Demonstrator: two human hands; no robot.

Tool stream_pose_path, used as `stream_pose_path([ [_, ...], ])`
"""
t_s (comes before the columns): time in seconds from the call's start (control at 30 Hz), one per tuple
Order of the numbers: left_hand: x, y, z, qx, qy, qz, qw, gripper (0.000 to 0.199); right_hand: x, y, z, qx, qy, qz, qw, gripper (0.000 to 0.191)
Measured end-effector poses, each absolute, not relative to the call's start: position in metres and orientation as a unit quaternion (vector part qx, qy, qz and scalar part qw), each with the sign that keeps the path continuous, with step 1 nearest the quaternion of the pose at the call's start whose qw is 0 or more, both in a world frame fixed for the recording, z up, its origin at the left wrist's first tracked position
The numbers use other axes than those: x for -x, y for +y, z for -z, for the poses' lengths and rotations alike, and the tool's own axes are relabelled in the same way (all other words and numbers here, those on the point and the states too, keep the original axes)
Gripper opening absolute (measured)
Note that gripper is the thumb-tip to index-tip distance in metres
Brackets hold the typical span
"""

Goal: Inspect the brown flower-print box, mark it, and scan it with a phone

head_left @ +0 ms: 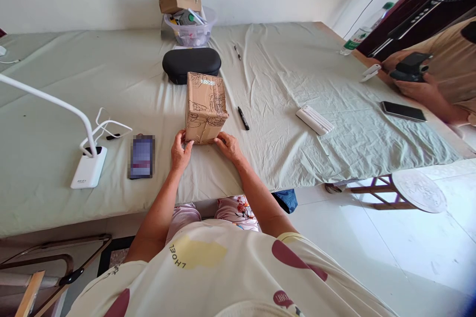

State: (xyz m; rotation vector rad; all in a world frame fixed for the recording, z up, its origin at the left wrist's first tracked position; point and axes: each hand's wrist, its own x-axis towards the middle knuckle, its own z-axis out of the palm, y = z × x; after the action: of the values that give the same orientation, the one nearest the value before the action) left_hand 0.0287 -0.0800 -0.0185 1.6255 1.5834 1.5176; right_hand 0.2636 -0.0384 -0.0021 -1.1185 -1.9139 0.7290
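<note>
Across green cloth [267,84], left hand [181,152] and right hand [229,147] angle inward, grips half-open against the cardboard box [206,109].

Shirt [223,270] reads approx. "LHOEL" in blk letters – bottle [366,29] label & pwr bank [88,171] print unclear.

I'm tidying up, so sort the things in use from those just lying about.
In use:
- cardboard box, between left hand and right hand
- perhaps marker

Seemingly lying about:
- black case
- pen
- basket
- bottle
- power bank
- left phone
- right phone
</note>
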Motion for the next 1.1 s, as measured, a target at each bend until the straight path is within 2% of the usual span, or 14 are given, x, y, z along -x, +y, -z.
stream_pose_path([
  [0.13, -0.029, -0.080, 0.021, -0.584, 0.579, -0.536, 0.189, 0.051, -0.262, -0.038, 0.003, 0.450, -0.741, -0.297, 0.400, 0.064],
  [0.3, -0.028, -0.081, 0.016, -0.596, 0.608, -0.497, 0.167, 0.046, -0.262, -0.037, 0.004, 0.455, -0.725, -0.320, 0.407, 0.047],
  [0.43, -0.027, -0.080, 0.013, -0.611, 0.652, -0.429, 0.131, 0.060, -0.261, -0.036, 0.006, 0.461, -0.718, -0.320, 0.412, 0.038],
  [0.63, -0.031, -0.073, 0.017, -0.619, 0.664, -0.407, 0.099, 0.074, -0.262, -0.035, 0.009, 0.457, -0.723, -0.319, 0.409, 0.040],
  [0.73, -0.033, -0.070, 0.018, -0.633, 0.660, -0.396, 0.086, 0.079, -0.263, -0.035, 0.011, 0.445, -0.731, -0.315, 0.411, 0.058],
  [0.83, -0.034, -0.069, 0.018, -0.638, 0.664, -0.378, 0.098, 0.068, -0.265, -0.035, 0.014, 0.442, -0.727, -0.314, 0.422, 0.090],
  [0.93, -0.033, -0.069, 0.019, -0.633, 0.670, -0.372, 0.109, 0.059, -0.265, -0.035, 0.011, 0.448, -0.703, -0.337, 0.438, 0.113],
  [1.0, -0.033, -0.069, 0.021, -0.631, 0.673, -0.371, 0.110, 0.057, -0.262, -0.036, 0.003, 0.447, -0.688, -0.354, 0.450, 0.123],
  [1.1, -0.032, -0.069, 0.023, -0.631, 0.674, -0.368, 0.109, 0.059, -0.252, -0.035, -0.020, 0.421, -0.687, -0.351, 0.477, 0.126],
])
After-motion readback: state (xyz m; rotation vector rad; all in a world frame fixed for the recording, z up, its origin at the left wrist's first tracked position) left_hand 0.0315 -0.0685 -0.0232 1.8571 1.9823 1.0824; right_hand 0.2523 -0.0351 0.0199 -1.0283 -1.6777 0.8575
